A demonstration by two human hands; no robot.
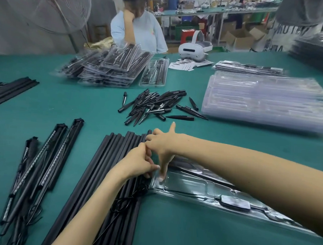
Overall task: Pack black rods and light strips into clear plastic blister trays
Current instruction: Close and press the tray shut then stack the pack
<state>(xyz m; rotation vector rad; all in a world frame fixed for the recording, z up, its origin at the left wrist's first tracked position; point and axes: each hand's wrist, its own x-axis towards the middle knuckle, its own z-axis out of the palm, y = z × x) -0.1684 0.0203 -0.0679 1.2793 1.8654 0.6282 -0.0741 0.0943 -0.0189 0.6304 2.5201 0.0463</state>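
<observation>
A row of black rods (108, 168) lies in front of me on the green table. My left hand (138, 163) grips one rod near the middle of the row, fingers curled. My right hand (163, 141) reaches across from the right. Its curled fingers hold the rods' far ends, while its thumb presses the left corner of a clear blister tray (189, 184). The tray lies right of the rods and holds a black rod and a small black controller (235, 202). Light strips (46, 162) with wires lie in a loose bundle at left.
A heap of black spikes (154, 105) lies mid-table. Empty clear trays (264, 102) are stacked at right, packed trays (111, 66) at the back. More black rods (9, 90) sit at far left. A white headset (194, 48), a person and a fan (50, 5) are beyond.
</observation>
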